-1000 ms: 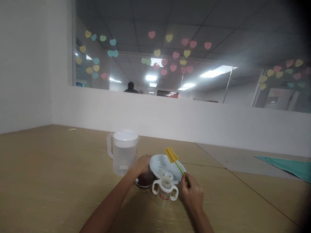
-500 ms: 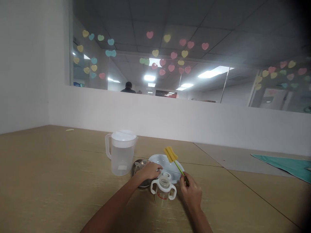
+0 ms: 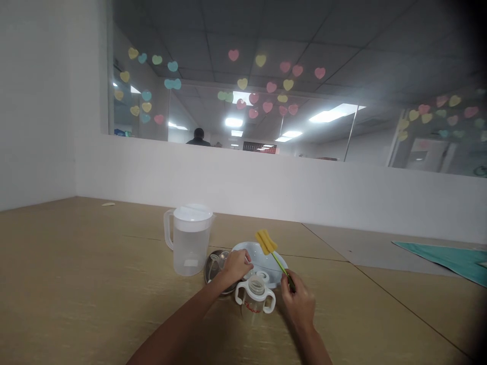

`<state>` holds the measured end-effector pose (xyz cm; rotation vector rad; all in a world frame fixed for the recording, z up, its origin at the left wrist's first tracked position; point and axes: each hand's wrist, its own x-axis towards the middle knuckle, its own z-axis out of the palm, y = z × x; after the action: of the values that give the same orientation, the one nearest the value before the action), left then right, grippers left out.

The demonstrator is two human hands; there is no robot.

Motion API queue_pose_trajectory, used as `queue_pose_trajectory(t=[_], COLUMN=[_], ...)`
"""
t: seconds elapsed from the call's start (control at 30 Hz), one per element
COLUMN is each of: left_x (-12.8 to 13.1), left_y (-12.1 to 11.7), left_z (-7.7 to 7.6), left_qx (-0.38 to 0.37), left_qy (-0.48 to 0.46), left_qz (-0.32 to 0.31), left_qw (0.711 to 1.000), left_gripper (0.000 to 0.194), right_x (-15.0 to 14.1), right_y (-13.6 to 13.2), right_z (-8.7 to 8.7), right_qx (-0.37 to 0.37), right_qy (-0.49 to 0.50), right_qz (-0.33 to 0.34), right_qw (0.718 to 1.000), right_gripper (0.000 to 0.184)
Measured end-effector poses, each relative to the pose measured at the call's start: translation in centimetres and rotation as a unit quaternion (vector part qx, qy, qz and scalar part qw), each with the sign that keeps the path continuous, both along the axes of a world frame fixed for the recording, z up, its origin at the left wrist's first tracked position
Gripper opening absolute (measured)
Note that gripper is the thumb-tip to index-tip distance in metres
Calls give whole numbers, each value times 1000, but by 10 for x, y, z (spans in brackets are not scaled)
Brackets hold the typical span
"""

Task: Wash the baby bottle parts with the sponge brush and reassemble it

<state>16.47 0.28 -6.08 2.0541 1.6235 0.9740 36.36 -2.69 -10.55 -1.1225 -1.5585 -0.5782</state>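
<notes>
My right hand (image 3: 300, 300) is closed around the green handle of a bottle brush (image 3: 267, 242), whose yellow sponge head points up and left over a white bowl (image 3: 282, 262). My left hand (image 3: 236, 264) hovers at the bowl's left rim with its fingers curled together; whatever they pinch, if anything, is hidden. Between my hands a clear baby bottle (image 3: 255, 299) with two white handles and red print stands upright, its mouth uncovered. A white ring-shaped cap (image 3: 262, 277) shows just behind it. A metal dish (image 3: 208, 274) with clear parts in it lies partly under my left hand.
A lidded translucent pitcher (image 3: 191, 243) stands left of the dish, its handle to the left. A teal cloth (image 3: 445, 258) lies on the table (image 3: 95, 284) at the right. Behind runs a white wall (image 3: 228, 177) with a window above; a person (image 3: 199, 137) is beyond the glass.
My left hand has risen slightly, its fingers more curled than before. My right hand and the brush have hardly moved.
</notes>
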Motion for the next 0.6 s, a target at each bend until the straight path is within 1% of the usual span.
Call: queue_pose_trajectory(t=[0.07, 0.13, 0.23, 0.3, 0.37, 0.43, 0.53, 0.6], left_x=[-4, -10, -21, -28, -32, -34, -32, -29], left_y=[4, 6, 6, 3, -2, -8, -16, -19], left_z=[6, 16, 35, 46, 55, 61, 67, 69], left_qx=[9, 21, 34, 34, 30, 30, 42, 58], left_qy=[-50, -99, -155, -187, -221, -251, -269, -272], left_qz=[10, 2, -38, -74, -110, -136, -149, -144], left_qw=[999, 995, 987, 979, 969, 958, 951, 950], left_gripper=[22, 25, 25, 24, 24, 24, 24, 23], right_x=[0, -1, -1, -1, 0, 0, 1, 1], right_y=[-1, -3, -5, -5, -4, -3, -1, -1], right_z=[1, 3, 4, 4, 3, 2, 2, 2], right_qx=[6, 15, 21, 26, 35, 42, 49, 49], right_qy=[7, 5, -13, -22, -26, -26, -27, -42], right_qz=[6, 28, 63, 68, 58, 33, -17, -13], right_qw=[1000, 999, 998, 997, 997, 998, 998, 998], right_gripper=[38, 35, 30, 29, 29, 29, 31, 31])
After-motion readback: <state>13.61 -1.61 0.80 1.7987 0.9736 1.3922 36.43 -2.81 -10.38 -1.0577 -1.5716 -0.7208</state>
